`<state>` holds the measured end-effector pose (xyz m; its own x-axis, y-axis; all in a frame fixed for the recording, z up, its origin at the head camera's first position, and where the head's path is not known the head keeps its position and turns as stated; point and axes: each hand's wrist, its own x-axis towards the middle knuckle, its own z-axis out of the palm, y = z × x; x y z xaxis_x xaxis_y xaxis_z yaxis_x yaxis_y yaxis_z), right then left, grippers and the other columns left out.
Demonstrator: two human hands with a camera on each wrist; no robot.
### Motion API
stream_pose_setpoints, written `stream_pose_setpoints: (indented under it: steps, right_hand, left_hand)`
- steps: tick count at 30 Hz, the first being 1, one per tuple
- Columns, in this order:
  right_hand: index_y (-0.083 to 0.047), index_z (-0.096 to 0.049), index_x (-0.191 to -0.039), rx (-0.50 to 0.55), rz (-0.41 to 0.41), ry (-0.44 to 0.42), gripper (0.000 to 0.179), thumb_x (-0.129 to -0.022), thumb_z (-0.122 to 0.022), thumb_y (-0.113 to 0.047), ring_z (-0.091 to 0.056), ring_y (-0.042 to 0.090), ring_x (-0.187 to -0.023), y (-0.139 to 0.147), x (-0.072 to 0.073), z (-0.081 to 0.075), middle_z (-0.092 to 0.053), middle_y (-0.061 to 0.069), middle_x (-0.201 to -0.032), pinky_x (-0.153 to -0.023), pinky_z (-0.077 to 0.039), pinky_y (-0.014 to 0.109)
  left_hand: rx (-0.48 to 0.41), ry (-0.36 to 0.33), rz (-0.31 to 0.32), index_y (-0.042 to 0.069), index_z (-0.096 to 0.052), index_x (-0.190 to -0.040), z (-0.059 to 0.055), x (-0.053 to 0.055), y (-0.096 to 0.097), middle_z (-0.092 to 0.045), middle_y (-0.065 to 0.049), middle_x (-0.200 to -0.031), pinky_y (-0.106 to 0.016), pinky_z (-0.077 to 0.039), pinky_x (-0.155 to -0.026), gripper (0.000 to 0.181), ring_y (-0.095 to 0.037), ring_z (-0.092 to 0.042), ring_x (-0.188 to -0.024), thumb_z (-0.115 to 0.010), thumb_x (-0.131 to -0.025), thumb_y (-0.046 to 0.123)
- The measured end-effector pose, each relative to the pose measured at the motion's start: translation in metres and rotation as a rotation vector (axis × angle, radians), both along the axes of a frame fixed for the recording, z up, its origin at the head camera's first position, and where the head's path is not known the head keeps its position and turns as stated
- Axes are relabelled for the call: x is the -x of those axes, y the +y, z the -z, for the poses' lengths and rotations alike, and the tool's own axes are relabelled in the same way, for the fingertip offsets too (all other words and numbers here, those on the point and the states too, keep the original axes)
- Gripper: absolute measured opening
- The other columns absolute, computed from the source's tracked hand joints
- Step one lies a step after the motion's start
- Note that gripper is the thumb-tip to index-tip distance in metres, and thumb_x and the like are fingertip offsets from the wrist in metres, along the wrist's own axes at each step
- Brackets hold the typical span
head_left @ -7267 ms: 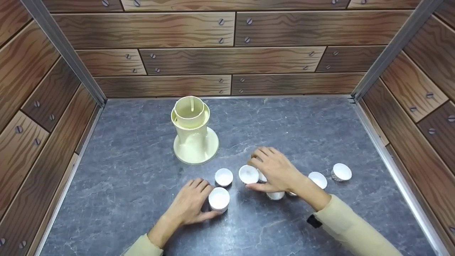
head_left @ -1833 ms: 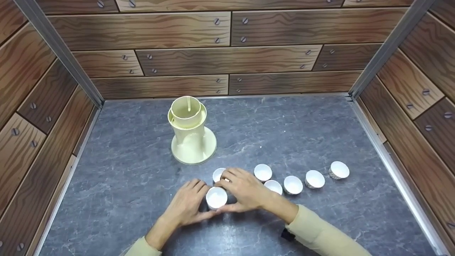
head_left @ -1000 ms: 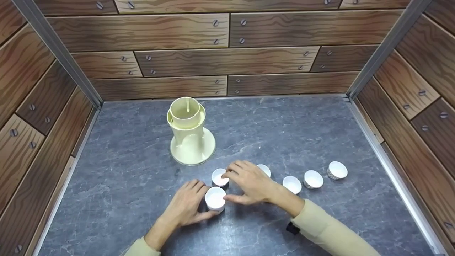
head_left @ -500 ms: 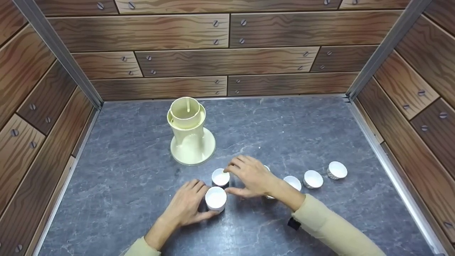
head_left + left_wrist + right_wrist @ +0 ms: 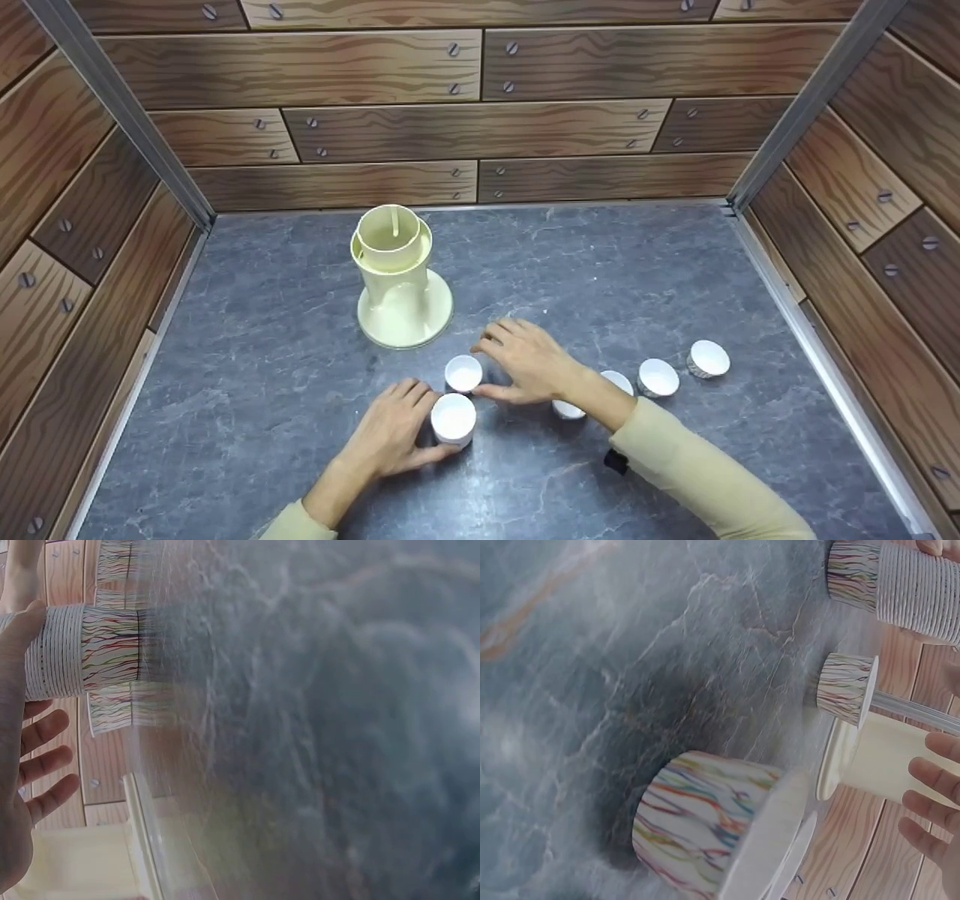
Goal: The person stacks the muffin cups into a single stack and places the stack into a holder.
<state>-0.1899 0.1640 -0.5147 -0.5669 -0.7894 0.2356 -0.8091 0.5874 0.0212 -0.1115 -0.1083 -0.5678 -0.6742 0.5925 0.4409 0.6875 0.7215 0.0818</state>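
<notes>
My left hand (image 5: 394, 429) holds the cup stack (image 5: 453, 420), likely light, crushable; grip its rims (image 5: 61, 652) gently. At two o'clock, my right hand (image 5: 529, 364) gapes, apparently empty.

Cup stack (image 5: 454, 421) on table (image 5: 262, 337), single cup (image 5: 463, 374) behind, stand (image 5: 401, 283) farther back, loose cups (image 5: 658, 378) right

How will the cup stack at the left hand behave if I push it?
The stack may tip if pushed high: it stands taller than wide on a narrower base. Its closely packed rims suggest thin walls, so it is probably light and may dent if squeezed. The left hand's hold should help steady it.
</notes>
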Motion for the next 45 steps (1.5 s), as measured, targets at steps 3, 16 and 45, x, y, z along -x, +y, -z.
stream_pose_setpoints:
  steps: [3,16,45]
  right_hand:
    - [-0.019,-0.068,-0.129,-0.025,0.006,-0.005,0.065,-0.092,-0.063,-0.072,-0.063,0.021,-0.113,-0.002,0.003,0.000,-0.066,0.000,-0.118,-0.096,-0.056,0.040]
    - [-0.017,-0.059,-0.145,-0.166,0.035,-0.043,0.085,-0.089,-0.057,-0.081,-0.060,0.025,-0.121,-0.012,0.013,0.006,-0.062,0.006,-0.132,-0.098,-0.053,0.043]
    - [-0.019,-0.058,-0.144,-0.249,0.035,-0.082,0.079,-0.089,-0.062,-0.076,-0.058,0.025,-0.122,-0.021,0.017,0.018,-0.061,0.006,-0.131,-0.099,-0.053,0.043]
  left_hand:
    - [-0.003,0.000,0.000,0.018,-0.068,-0.113,0.000,0.000,-0.001,-0.067,0.003,-0.101,-0.034,-0.054,-0.082,0.066,-0.016,-0.062,-0.097,-0.077,-0.078,0.074]
    - [0.004,0.000,-0.004,0.017,-0.068,-0.114,-0.002,0.000,0.000,-0.068,0.002,-0.102,-0.035,-0.055,-0.084,0.067,-0.016,-0.062,-0.099,-0.079,-0.077,0.072]
    - [-0.015,0.002,0.010,0.018,-0.068,-0.116,0.002,0.000,0.000,-0.067,0.002,-0.103,-0.036,-0.056,-0.086,0.068,-0.017,-0.063,-0.100,-0.080,-0.076,0.072]
